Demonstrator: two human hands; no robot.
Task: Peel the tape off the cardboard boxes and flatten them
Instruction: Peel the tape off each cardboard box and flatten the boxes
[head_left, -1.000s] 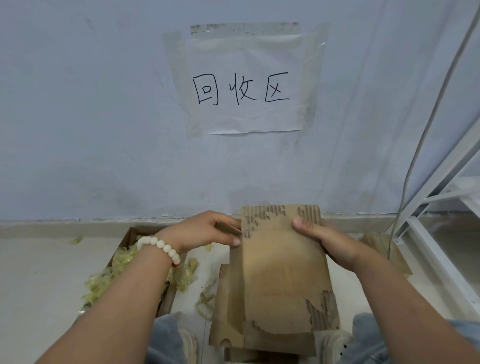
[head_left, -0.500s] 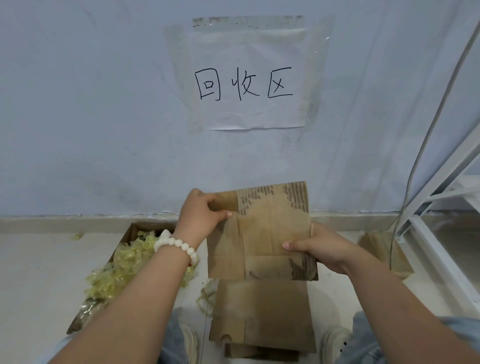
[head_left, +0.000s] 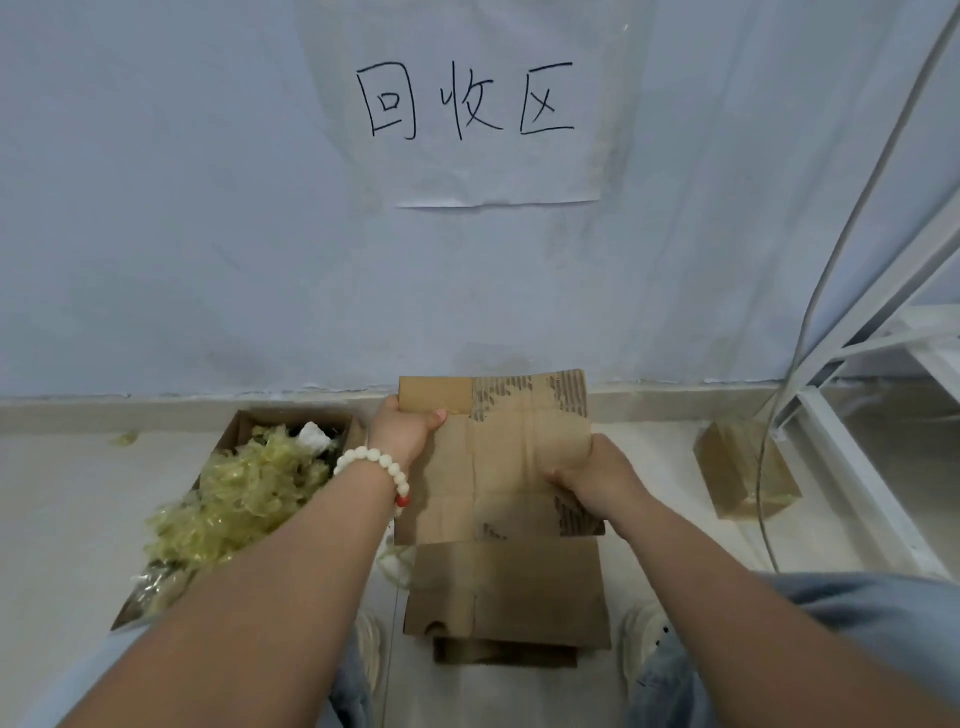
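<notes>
We hold one flattened box (head_left: 498, 467) upright in the air, just in front of the wall and directly above a stack (head_left: 506, 592) of boxes laid flat on the floor between our feet. The left hand (head_left: 410, 428) pinches its upper left corner, thumb on the near face and fingers behind. The right hand (head_left: 592, 480) grips the right edge lower down, fingers curled round it. We judge the task well advanced. The stack holds several finished sheets, an open carton (head_left: 236, 434) at left brims with yellowish tape scraps (head_left: 244, 493), and the sheet in hand shows no tape that we can make out. What seems left for this piece is to lay it on the stack. One small box (head_left: 743, 470) at right, near the white frame (head_left: 852, 473), stands unflattened with glossy tape on it, so work remains. The held sheet is brown corrugated board, creased into panels. Its outer liner is torn away in patches along the top right and at the lower right corner, baring the ribbed fluting. It looks thin, light and easily bent.
</notes>
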